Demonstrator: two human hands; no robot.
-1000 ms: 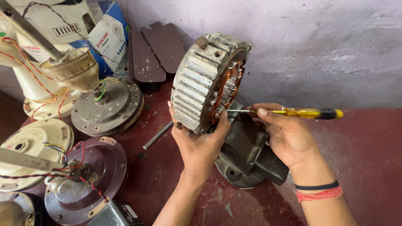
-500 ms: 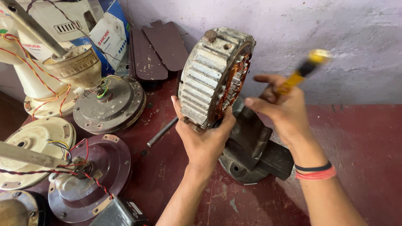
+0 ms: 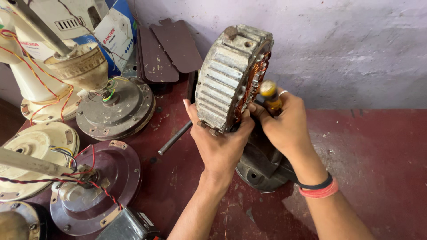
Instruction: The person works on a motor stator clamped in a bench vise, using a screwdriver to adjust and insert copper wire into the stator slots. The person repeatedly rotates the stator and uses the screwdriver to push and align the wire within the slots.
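A round, ribbed grey fan motor stator [image 3: 229, 75] with copper windings stands on edge over a dark metal housing [image 3: 262, 164]. My left hand [image 3: 220, 142] grips its lower rim from underneath and holds it upright. My right hand [image 3: 284, 124] is closed around a yellow-handled screwdriver [image 3: 269, 95], held upright against the winding side of the stator; its tip is hidden behind my fingers. A black band and a red band sit on my right wrist.
Ceiling fan motor covers [image 3: 113, 109] with downrods and red and yellow wires crowd the left of the dark red bench [image 3: 378, 169]. A loose metal rod [image 3: 174, 138] lies by the stator. Brown fan blades [image 3: 171, 46] and a cardboard box [image 3: 113, 33] lean on the grey wall.
My right hand swung the screwdriver from lying level and pointing at the windings, up through a tilt, to upright and close against the stator. My left hand kept its hold.
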